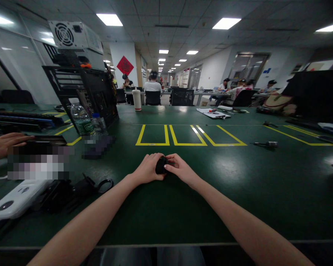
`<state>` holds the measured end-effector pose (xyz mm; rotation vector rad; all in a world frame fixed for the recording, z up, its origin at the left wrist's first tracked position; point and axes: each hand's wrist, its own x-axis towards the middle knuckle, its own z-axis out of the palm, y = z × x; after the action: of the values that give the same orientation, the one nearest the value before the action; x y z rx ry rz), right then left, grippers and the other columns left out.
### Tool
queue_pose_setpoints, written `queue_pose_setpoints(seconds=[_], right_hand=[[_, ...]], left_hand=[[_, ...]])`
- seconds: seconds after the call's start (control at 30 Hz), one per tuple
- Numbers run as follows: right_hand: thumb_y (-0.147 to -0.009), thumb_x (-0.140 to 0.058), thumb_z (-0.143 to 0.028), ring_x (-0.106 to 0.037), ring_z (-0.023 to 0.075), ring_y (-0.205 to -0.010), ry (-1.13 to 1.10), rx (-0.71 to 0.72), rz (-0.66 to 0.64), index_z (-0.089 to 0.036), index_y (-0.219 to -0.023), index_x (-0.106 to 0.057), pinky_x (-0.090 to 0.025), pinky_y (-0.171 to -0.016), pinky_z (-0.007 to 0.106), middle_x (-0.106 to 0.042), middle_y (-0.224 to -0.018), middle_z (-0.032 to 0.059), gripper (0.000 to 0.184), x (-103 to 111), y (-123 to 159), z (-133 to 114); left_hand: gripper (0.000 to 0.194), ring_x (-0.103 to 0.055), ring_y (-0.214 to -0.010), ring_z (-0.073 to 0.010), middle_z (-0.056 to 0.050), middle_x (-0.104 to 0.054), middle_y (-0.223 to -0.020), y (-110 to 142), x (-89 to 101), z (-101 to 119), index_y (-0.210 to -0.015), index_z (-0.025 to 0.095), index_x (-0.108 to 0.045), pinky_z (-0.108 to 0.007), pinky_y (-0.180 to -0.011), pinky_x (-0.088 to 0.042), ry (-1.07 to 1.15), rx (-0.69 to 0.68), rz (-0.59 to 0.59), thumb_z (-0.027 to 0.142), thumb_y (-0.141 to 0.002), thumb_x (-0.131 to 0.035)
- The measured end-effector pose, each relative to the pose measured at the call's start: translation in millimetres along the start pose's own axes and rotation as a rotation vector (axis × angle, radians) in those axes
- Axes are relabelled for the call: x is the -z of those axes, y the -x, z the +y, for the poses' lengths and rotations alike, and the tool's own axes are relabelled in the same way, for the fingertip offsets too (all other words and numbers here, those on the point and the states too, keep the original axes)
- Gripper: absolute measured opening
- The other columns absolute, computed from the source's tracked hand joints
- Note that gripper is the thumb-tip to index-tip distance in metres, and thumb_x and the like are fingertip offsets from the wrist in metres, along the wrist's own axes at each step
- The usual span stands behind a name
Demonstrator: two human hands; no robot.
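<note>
A small black rounded object (160, 166) is held between my two hands, just above or on the green tabletop (166, 210); its exact kind I cannot make out. My left hand (148, 168) wraps round its left side, fingers over the top and thumb below. From the right, my right hand (180, 169) pinches its edge with thumb and fingertips. Part of the object is hidden by the fingers. Beyond the hands, yellow tape outlines (152, 144) mark the table.
To the left are a white device (19, 199), black straps (80, 188), water bottles (83, 120) and a black computer case (94, 92). Another person's hand (5, 145) rests at far left. A screwdriver-like tool (269, 144), a clipboard (213, 113) and a white cup (137, 99) stand farther off.
</note>
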<state>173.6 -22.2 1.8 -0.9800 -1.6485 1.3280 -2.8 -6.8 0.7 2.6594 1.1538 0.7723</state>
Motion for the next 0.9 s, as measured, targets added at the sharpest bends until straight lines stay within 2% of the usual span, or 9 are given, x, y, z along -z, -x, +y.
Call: queue_pose_setpoints(seconds=[0.23,0.43,0.7,0.83,0.9], right_hand=[[-0.067,-0.065,-0.017,-0.053,0.0190,-0.100,-0.056,0.015,-0.062,-0.021,-0.095,-0.046,-0.043,-0.087,0.038,-0.051,-0.103,0.0028,0.034,1.3,3.8,-4.2],[-0.075,-0.057,-0.026,-0.052,0.0186,-0.099,-0.021,0.023,-0.013,-0.021,-0.094,-0.048,-0.043,-0.086,0.039,-0.052,-0.100,0.0021,0.022,0.2,2.6,-0.6],[-0.063,-0.069,-0.019,-0.053,0.0193,-0.097,-0.043,-0.078,-0.022,-0.020,-0.101,-0.046,-0.043,-0.086,0.040,-0.054,-0.103,0.0045,0.044,8.5,1.4,3.2],[-0.063,-0.069,-0.022,-0.054,0.0186,-0.095,-0.050,-0.082,0.073,-0.018,-0.096,-0.048,-0.043,-0.086,0.039,-0.054,-0.102,0.0045,0.038,7.6,0.8,4.2],[-0.065,-0.067,-0.023,-0.055,0.0180,-0.095,-0.069,-0.062,0.077,-0.018,-0.094,-0.049,-0.043,-0.086,0.037,-0.055,-0.101,0.0037,0.033,4.4,-0.7,4.3]], left_hand=[[0.059,-0.052,-0.091,-0.0249,-0.006,-0.054,-0.101,-0.2,-1.2,-0.6,-0.109,0.019,-0.040,-0.036,-0.077,-0.037,-0.012,-0.005,0.005,0.029,-0.058,-0.068],[0.058,-0.052,-0.089,-0.0236,-0.006,-0.054,-0.099,0.4,-0.5,-1.5,-0.110,0.018,-0.040,-0.035,-0.077,-0.037,0.006,-0.011,0.008,0.032,-0.060,-0.067],[0.058,-0.052,-0.093,-0.0251,-0.007,-0.054,-0.102,-0.3,-0.3,-0.9,-0.108,0.019,-0.041,-0.037,-0.078,-0.037,0.023,0.010,0.000,0.031,-0.058,-0.068],[0.058,-0.052,-0.093,-0.0257,-0.007,-0.054,-0.102,-0.2,1.3,1.0,-0.109,0.019,-0.041,-0.037,-0.079,-0.037,0.035,0.027,-0.008,0.032,-0.059,-0.067],[0.058,-0.053,-0.093,-0.0254,-0.007,-0.054,-0.102,0.0,1.7,1.3,-0.110,0.019,-0.040,-0.037,-0.079,-0.038,0.032,0.025,-0.009,0.033,-0.060,-0.067]])
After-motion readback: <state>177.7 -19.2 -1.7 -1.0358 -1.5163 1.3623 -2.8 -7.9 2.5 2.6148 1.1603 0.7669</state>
